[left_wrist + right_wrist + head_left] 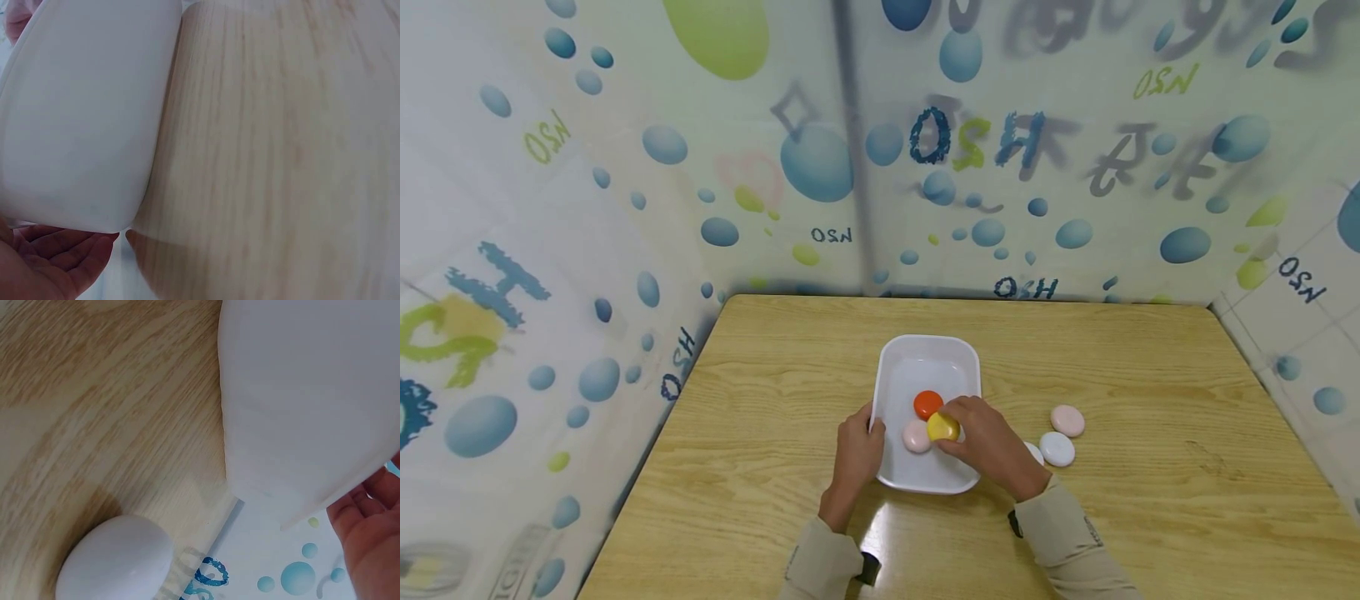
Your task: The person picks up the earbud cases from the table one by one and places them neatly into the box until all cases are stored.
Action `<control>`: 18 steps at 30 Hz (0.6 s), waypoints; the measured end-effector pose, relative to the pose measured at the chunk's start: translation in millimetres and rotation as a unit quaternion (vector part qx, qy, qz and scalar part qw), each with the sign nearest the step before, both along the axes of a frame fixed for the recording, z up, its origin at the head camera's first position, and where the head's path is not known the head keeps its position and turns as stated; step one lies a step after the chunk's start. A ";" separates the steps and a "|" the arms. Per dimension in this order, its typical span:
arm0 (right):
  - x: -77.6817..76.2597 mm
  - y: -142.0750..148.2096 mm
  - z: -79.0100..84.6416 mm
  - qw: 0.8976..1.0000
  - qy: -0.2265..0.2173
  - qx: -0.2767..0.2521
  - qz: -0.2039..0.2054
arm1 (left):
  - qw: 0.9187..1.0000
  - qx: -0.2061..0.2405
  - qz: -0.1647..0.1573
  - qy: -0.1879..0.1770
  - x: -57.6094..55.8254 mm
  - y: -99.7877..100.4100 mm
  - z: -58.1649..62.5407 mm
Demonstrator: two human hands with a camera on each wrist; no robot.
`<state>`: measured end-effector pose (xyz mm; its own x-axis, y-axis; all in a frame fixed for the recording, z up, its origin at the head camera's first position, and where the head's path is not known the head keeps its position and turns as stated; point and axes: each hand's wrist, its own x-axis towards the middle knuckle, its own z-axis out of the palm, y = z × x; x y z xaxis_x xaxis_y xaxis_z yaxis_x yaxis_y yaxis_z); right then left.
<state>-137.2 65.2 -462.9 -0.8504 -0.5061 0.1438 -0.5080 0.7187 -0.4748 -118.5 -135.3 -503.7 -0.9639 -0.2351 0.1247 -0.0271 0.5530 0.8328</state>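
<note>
While the left hand (859,446) gripped the smooth white tray (928,478), the right hand (991,442), fingers (962,407) barely parted, pinched a glossy yellow disc (943,427). Pale rounded discs (1057,450) dotted the wood-grained counter (1150,375).

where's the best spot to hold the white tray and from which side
Grip the white tray by its long left side, probably coming from the left: the raised wall and fairly straight rim there give an edge to pinch, as the left hand does, while the right hand reaches over the opposite side.
</note>
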 end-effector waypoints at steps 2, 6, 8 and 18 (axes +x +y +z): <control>0.1 -0.1 -0.3 1.000 -0.001 -0.001 0.001 | 1.000 0.001 -0.001 -0.002 0.0 0.0 0.2; 0.3 0.3 -2.1 1.000 0.011 -0.004 0.006 | 1.000 0.002 -0.002 -0.003 0.2 0.0 0.4; 0.6 0.6 -2.9 1.000 0.024 -0.007 0.009 | 1.000 0.002 -0.003 0.000 0.5 -0.1 0.3; 1.0 8.5 0.1 0.999 0.030 -0.036 -0.018 | 1.000 0.003 -0.006 0.008 0.8 -0.5 0.9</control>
<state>-136.2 73.7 -462.9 -0.8566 -0.4619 0.2298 -0.5115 0.7025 -0.4948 -117.8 -135.8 -502.8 -0.9644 -0.2253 0.1388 -0.0076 0.5479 0.8365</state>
